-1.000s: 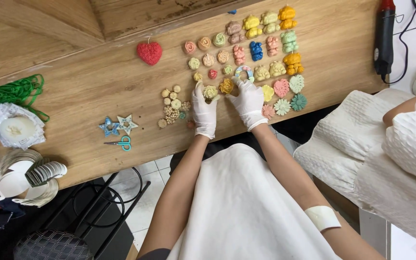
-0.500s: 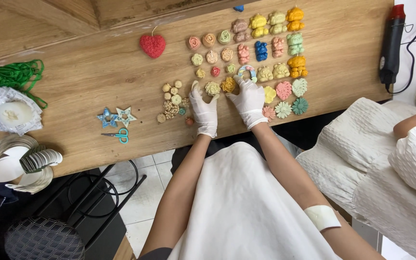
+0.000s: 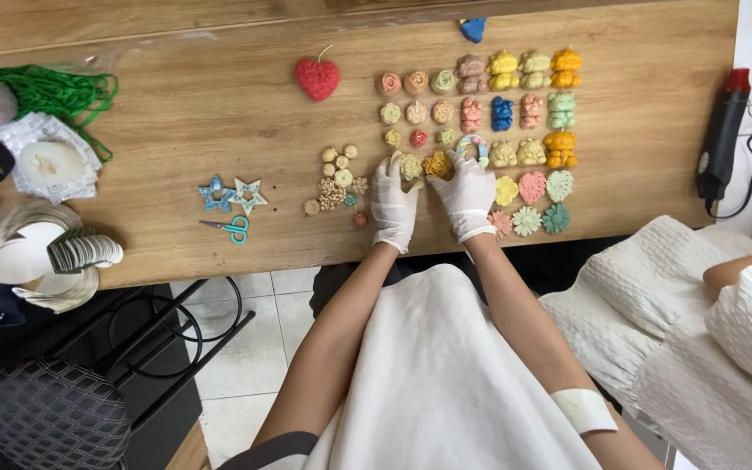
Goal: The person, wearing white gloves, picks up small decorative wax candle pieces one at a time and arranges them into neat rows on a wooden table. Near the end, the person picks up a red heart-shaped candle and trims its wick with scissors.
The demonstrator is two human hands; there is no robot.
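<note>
Head view: we see 2 gloved hands side by side on the table (image 3: 176,122). The left hand (image 3: 393,202) pinches a pale flower (image 3: 410,166) at its fingertips. The right hand (image 3: 466,193) pinches a yellow flower (image 3: 437,164). Both flowers lie just beyond the fingers, touching them, nearly touching each other, at the near-left corner of the grid (image 3: 515,113). Neither shows a long axis.

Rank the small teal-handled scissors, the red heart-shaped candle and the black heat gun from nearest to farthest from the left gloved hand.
From the left gloved hand:
1. Red heart-shaped candle, up and leftward.
2. Small teal-handled scissors, to the left, only slightly farther.
3. Black heat gun, at the far right edge.
</note>
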